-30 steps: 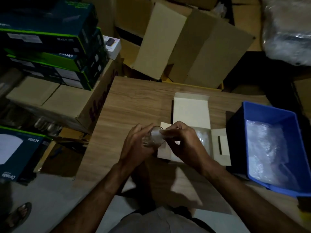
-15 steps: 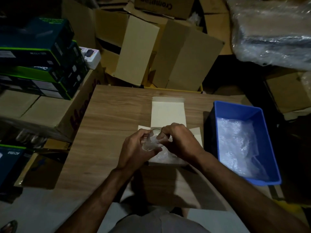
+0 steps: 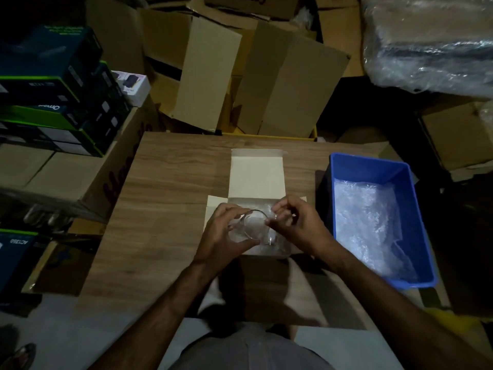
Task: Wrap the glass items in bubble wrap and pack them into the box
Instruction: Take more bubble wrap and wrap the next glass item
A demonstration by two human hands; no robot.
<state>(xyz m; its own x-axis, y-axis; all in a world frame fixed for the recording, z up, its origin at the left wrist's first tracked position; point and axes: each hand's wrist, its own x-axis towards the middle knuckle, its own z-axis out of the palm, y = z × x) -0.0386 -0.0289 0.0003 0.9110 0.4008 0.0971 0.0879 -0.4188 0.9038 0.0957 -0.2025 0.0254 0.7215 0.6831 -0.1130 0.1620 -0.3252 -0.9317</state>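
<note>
Head view: the left hand (image 3: pixel 224 233) curls around a clear glass (image 3: pixel 252 227), fingers wrapped on its far side and thumb underneath, holding it tilted with the mouth facing up toward the camera. The right hand (image 3: pixel 296 222) pinches a fold of bubble wrap (image 3: pixel 272 237) between thumb and fingertips at the rim of the glass. Both hands hover just above the small white box (image 3: pixel 257 180), whose lid stands open away from the person and whose side flaps are spread; more clear wrap shows inside it.

That box sits on a wooden table (image 3: pixel 170 198). To its right on the same table is a blue bin (image 3: pixel 370 166) lined with crumpled bubble wrap. Beyond the box, open brown cartons (image 3: pixel 269 84) lean together. To its left, dark green-edged boxes (image 3: pixel 53 94) are stacked on a large carton.
</note>
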